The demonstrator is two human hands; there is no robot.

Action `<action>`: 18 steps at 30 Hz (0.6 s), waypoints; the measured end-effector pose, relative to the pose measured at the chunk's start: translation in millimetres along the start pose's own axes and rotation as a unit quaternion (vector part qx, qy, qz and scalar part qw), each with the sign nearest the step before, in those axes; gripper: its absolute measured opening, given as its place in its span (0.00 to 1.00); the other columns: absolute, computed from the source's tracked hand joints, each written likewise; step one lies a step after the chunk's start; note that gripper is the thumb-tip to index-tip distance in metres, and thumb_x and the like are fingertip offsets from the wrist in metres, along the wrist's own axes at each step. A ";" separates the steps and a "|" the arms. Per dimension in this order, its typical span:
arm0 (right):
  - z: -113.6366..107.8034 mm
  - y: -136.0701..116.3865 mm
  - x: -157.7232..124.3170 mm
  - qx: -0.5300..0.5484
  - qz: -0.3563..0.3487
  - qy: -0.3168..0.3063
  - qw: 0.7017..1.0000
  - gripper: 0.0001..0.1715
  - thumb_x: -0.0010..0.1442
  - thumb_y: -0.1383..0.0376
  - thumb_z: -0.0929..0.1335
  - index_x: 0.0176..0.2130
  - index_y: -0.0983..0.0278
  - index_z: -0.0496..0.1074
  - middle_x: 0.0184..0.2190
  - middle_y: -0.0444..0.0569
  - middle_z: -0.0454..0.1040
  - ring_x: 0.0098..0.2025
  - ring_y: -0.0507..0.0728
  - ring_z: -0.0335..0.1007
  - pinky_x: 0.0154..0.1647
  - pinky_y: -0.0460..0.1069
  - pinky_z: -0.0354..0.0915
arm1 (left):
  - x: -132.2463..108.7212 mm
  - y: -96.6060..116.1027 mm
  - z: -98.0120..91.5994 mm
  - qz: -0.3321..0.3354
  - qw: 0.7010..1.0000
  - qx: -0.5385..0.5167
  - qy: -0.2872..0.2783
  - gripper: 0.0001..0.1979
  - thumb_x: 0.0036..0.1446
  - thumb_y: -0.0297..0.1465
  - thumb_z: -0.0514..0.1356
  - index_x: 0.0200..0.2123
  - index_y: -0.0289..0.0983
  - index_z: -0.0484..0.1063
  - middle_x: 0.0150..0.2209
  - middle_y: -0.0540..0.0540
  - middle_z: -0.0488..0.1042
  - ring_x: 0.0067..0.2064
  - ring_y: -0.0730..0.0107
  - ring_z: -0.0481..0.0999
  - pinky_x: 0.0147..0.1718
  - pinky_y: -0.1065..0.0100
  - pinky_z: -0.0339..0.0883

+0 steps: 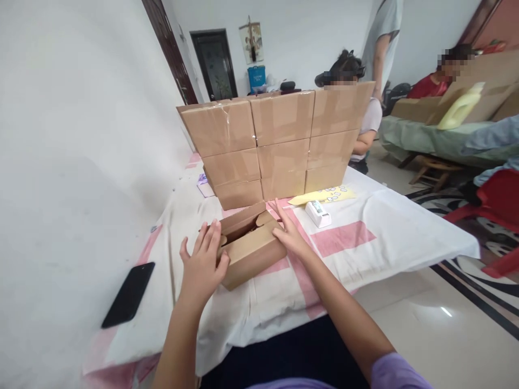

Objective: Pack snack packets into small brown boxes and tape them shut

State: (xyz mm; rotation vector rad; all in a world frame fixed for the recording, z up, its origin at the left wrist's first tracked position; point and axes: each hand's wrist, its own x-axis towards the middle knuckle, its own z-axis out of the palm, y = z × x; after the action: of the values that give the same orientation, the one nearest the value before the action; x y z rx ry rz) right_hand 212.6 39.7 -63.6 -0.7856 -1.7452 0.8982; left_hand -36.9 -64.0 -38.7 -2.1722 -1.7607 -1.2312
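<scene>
A small cardboard box (253, 248) rests on the cloth-covered table in front of me, its top partly open with flaps folded inward. My left hand (205, 262) holds the box's left end, fingers over the end flap and thumb against the near panel. At the opposite end, my right hand (290, 232) grips the right corner, thumb on the near top edge and fingers stretched along the end. The box's inside is dark and mostly hidden.
Taped cardboard boxes (279, 143) form a stacked wall behind. A white label device (318, 214) and yellow sticker sheet (324, 194) lie right of it; a black phone (128, 294) lies left. A co-worker (368, 121) sits behind the stack; other people are farther right.
</scene>
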 end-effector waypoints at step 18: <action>-167.4 44.0 5.5 -0.188 0.338 0.202 0.900 0.14 0.68 0.61 0.66 0.42 0.68 0.78 0.49 0.57 0.77 0.54 0.64 0.72 0.55 0.59 0.69 | -4.3 46.9 23.0 -0.011 0.958 0.271 -0.089 0.32 0.60 0.45 0.61 0.63 0.35 0.69 0.47 0.35 0.71 0.49 0.43 0.66 0.51 0.47 0.60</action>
State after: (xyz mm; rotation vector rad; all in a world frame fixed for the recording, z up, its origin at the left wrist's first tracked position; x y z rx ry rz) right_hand 373.8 102.8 -57.7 -1.7728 -1.2832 0.7556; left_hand 15.0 -70.9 -38.0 -1.9750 -1.9027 -0.4725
